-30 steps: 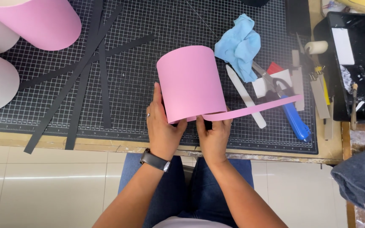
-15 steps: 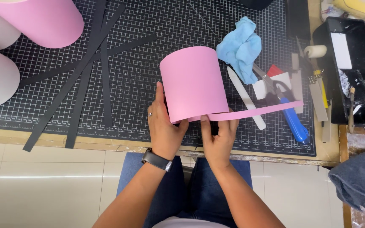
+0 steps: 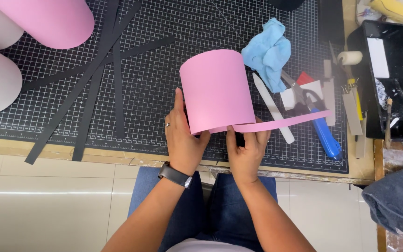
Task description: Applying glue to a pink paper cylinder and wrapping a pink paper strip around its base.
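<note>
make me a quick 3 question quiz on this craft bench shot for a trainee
1. True or false: both hands touch the pink paper cylinder.
2. What lies right of the cylinder? A) blue cloth B) red mug C) green tape
3. Fill in: black paper strips lie on the gridded cutting ____.

Key: 1 true: left hand steadies its side, right hand presses the pink strip along its lower edge. 2 A. 3 mat.
</note>
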